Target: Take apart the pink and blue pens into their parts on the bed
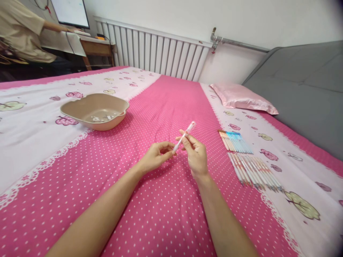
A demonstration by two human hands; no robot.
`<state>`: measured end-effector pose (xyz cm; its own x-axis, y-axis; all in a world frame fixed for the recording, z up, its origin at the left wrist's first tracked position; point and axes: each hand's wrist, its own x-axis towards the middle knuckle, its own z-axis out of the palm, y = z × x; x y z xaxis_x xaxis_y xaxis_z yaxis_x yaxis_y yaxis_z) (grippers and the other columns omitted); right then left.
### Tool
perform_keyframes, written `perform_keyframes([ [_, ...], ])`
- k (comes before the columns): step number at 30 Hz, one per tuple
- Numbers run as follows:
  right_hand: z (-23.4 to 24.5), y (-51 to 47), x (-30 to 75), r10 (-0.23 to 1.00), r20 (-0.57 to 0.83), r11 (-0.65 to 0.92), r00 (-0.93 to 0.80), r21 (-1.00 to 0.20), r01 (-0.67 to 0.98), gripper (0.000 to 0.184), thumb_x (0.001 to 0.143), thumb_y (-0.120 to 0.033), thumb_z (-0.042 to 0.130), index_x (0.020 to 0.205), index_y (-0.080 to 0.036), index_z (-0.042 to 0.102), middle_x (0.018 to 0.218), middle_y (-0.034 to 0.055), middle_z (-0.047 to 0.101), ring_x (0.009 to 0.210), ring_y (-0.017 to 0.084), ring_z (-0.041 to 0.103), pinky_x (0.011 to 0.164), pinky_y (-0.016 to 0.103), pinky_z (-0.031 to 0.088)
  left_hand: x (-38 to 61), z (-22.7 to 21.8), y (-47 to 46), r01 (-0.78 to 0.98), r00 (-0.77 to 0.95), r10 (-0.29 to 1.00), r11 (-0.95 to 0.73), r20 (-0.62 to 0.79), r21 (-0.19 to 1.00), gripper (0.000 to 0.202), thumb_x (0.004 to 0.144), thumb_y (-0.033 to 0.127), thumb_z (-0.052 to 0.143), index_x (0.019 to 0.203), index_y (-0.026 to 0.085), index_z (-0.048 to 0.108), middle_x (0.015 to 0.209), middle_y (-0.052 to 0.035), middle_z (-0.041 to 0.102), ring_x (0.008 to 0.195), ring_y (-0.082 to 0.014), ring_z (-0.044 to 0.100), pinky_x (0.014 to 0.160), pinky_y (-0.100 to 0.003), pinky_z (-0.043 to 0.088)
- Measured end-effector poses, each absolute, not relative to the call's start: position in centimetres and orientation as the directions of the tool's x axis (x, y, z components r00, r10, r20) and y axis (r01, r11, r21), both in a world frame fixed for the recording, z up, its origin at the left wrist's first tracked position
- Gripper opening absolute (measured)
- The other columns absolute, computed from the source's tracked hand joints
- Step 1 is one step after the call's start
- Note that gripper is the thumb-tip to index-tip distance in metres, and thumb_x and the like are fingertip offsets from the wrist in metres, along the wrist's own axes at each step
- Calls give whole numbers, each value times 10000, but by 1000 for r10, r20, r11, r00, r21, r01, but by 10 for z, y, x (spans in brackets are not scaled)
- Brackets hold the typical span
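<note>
A slim white-and-pink pen is held tilted over the bed, its clear capped end pointing up and away. My right hand pinches it around the middle between thumb and fingers. At the lower end, the thumb and fingers of my left hand close on the tip. To the right lie two rows of pens on the sheet: a nearer row of white and pinkish pens, and a farther row of orange and light blue pens.
A beige plastic basin with small white pieces inside stands on the left. A pink pillow lies near the grey headboard. Behind the bed are a white radiator and a desk with a monitor, where another person sits.
</note>
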<state>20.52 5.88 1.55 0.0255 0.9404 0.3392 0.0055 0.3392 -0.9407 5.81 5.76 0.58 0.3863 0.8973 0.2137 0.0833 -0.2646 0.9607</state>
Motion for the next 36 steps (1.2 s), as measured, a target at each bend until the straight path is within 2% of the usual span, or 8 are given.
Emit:
perform_keyframes([
  [13,14,59,203,950,313,313,5,-948,-49,375,813,-355,550,1168,-239,592,891,38,684,766,121,601,713,286,468,58,7,57,62,380,899,-257,216,964,213,805,270,562,927,105,619,853,-71,641,747,-141,591,707,-279,466],
  [24,15,59,203,951,308,308,-5,-951,-23,387,792,-360,567,1158,-237,598,928,58,688,822,154,620,735,317,488,57,6,58,29,390,898,-232,202,972,221,809,271,556,952,113,614,878,-69,629,776,-142,576,734,-279,450],
  [36,15,59,203,960,280,278,-24,-958,-74,380,787,-330,572,1150,-222,602,929,57,688,812,146,621,733,307,486,56,8,56,16,469,859,-243,207,970,188,847,267,487,920,117,574,782,-27,552,702,-119,508,661,-259,402],
])
